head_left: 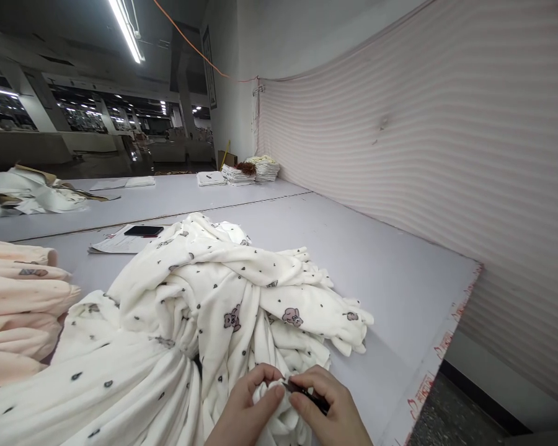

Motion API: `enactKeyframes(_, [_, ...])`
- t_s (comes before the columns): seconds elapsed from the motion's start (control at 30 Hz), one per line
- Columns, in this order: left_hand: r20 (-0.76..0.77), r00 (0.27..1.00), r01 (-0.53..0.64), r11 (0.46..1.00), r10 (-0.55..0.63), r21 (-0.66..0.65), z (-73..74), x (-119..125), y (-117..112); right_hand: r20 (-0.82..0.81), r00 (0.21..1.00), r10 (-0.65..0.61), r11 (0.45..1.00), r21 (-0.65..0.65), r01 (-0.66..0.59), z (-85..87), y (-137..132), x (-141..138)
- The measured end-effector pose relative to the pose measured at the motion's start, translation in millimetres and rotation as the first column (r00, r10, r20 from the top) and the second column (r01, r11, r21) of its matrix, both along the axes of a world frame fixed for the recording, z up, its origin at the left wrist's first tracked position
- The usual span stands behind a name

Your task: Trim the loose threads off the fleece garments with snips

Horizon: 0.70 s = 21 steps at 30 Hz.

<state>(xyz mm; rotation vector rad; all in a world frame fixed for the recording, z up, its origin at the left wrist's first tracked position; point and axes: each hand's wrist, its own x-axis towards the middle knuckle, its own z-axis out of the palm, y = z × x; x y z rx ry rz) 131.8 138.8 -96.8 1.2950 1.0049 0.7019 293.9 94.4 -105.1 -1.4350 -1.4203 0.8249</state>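
A heap of white plush garments printed with small bears and dark spots lies on the table in front of me. At the near edge of the heap, my left hand pinches a gathered bit of the white garment between thumb and fingers. My right hand is closed around small black thread snips, their tip against the cloth beside my left fingertips. The two hands almost meet. Part of the snips is hidden by my right fingers.
Peach garments lie at the left. Behind the heap are papers with a black phone on them. Folded white stacks stand at the far end, and white scraps lie far left. Striped cloth hangs along the right side.
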Motion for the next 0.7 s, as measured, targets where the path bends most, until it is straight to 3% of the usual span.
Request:
enactKeyframes(0.13, [-0.005, 1.0, -0.023, 0.999, 0.023, 0.033, -1.8, -1, 2, -0.057, 0.998, -0.035, 0.999, -0.042, 0.033, -7.3, 6, 5])
enactKeyframes(0.23, [-0.031, 0.988, -0.146, 0.987, 0.148, 0.06, 4.4, -12, 10, -0.08, 0.991, -0.107, 0.989, -0.114, 0.098, -16.4, 10, 18])
enactKeyframes(0.33, [-0.028, 0.964, -0.266, 0.964, 0.266, -0.002, 15.7, -26, 19, 0.148, 0.981, -0.125, 0.98, -0.137, 0.146, -31.7, 11, 34])
enactKeyframes(0.43, [0.02, 0.956, -0.292, 0.956, 0.293, -0.032, 25.3, -35, 26, 0.433, 0.899, -0.063, 0.99, -0.084, 0.109, -47.7, 12, 44])
enactKeyframes(0.57, [0.066, 0.923, -0.384, 0.92, 0.38, 0.074, 30.2, -36, 30, 0.498, 0.865, -0.063, 0.995, -0.039, 0.094, -51.4, 24, 55])
enactKeyframes(0.63, [0.0, 0.953, -0.3, 0.939, 0.304, 0.168, 28.3, -29, 31, 0.489, 0.87, -0.064, 0.996, -0.025, 0.088, -47.4, 37, 63])
enactKeyframes(0.7, [-0.244, 0.967, -0.003, 0.96, 0.074, 0.282, 21.5, -13, 31, 0.482, 0.874, -0.057, 0.997, -0.014, 0.073, -45.1, 51, 71])
